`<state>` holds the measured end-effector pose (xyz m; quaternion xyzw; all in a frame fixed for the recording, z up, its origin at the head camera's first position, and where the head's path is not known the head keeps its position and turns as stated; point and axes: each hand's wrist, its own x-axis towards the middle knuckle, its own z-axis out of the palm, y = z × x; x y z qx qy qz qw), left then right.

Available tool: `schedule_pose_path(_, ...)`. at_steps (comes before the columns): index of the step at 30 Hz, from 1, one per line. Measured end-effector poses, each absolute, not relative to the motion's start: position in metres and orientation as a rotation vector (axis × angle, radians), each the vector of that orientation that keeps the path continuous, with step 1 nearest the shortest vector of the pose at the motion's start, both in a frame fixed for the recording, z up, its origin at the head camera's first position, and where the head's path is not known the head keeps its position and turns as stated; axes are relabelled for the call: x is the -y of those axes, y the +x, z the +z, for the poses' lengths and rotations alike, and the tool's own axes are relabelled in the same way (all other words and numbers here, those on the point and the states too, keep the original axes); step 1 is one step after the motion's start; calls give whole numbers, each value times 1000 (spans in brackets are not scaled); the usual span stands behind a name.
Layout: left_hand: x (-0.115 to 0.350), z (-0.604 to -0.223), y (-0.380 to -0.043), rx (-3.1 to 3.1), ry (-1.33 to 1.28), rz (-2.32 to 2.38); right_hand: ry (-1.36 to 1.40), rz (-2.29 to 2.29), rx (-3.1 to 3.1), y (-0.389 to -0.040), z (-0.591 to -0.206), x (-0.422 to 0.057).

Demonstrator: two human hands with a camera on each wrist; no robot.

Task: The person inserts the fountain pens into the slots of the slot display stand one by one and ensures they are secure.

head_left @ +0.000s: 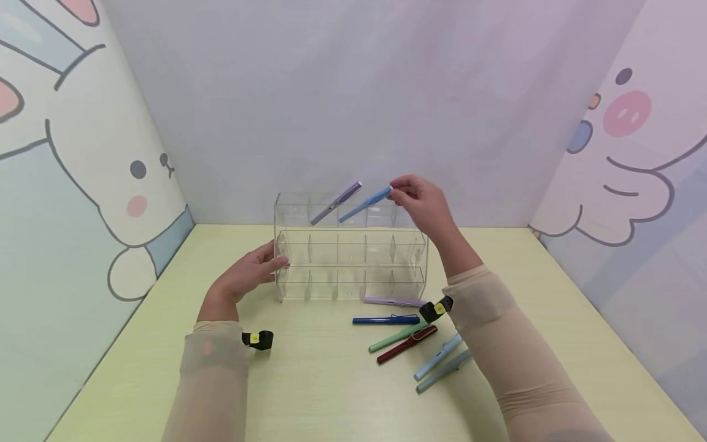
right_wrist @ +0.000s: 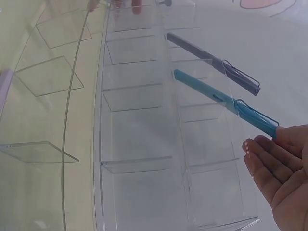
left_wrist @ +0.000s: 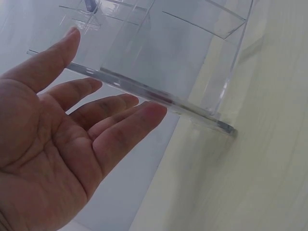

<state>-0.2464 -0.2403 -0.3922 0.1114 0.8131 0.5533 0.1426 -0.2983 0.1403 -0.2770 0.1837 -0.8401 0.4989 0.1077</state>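
The head view looks forward and down; both wrist views sit close, sharing the clear rack [head_left: 350, 253].

From here, below right hand [head_left: 422, 201] | lilac pen's [head_left: 393, 301] end hidden by wrist camera [head_left: 436, 309] | grey pen's [head_left: 440, 373] end behind sleeve [head_left: 508, 350]

Rack [head_left: 351, 253]: clear plastic, smooth, glossy along the edges. Raised light blue pen [head_left: 364, 205]: smooth plastic, its clip [right_wrist: 258, 112] apparently metal wire. Dark blue pen [head_left: 381, 320] and dark red pen [head_left: 400, 348]: smooth, glossy. Desk [head_left: 315, 374]: smooth, faint wood grain. Far wall [head_left: 342, 110]: matt, cloth-like. Right sleeve [head_left: 513, 344]: matt cloth, creased.
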Motion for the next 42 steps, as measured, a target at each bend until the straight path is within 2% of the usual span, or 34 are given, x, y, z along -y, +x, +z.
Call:
schedule_pose_path(14, 244, -392, -244, -2347, 304, 1588, 579, 1518, 2332, -286, -289, -163)
schedule_pose_path(28, 247, -393, -244, -2352, 293, 1566, 578, 1554, 2257, -245, -307, -201)
schedule_pose_path(35, 249, -391, -245, -2345, 294, 1570, 573, 1487, 2340, -224, -316, -214)
schedule_pose_path(42, 249, -391, -245, -2343, 287, 1564, 627, 1232, 2644, -208, -318, -225)
